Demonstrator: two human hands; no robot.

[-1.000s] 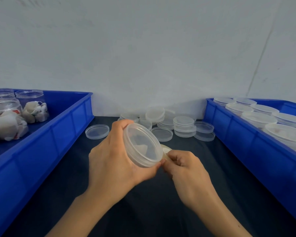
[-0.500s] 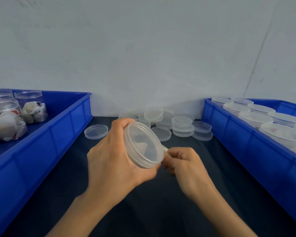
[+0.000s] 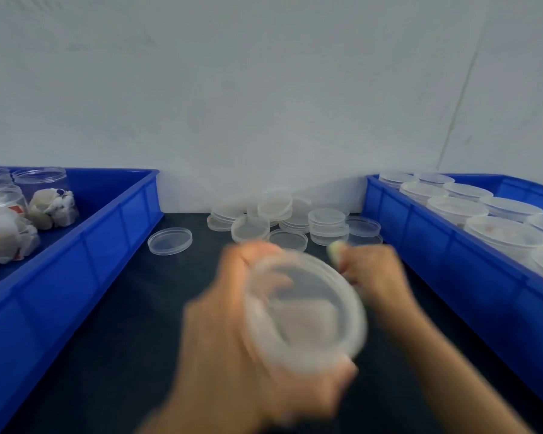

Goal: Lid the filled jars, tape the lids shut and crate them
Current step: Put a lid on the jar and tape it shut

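My left hand (image 3: 226,346) grips a clear lidded jar (image 3: 304,311), tilted so its lid faces me; both are blurred by motion. My right hand (image 3: 373,277) is closed just behind and right of the jar, pinching a small pale piece, seemingly tape (image 3: 334,249), that sticks up from the fingers. Loose clear lids (image 3: 282,220) lie piled at the back of the dark table. The left blue crate (image 3: 76,245) holds open filled jars (image 3: 52,202). In the right blue crate (image 3: 420,233) stand several lidded jars (image 3: 458,208).
A single lid (image 3: 170,241) lies apart near the left crate. A white wall (image 3: 264,89) closes off the back. Dark table surface (image 3: 123,339) runs between the two crates.
The jar and my left hand have swung quickly down and toward me, now blurred. My right hand has pulled away up and to the right with the pale piece.
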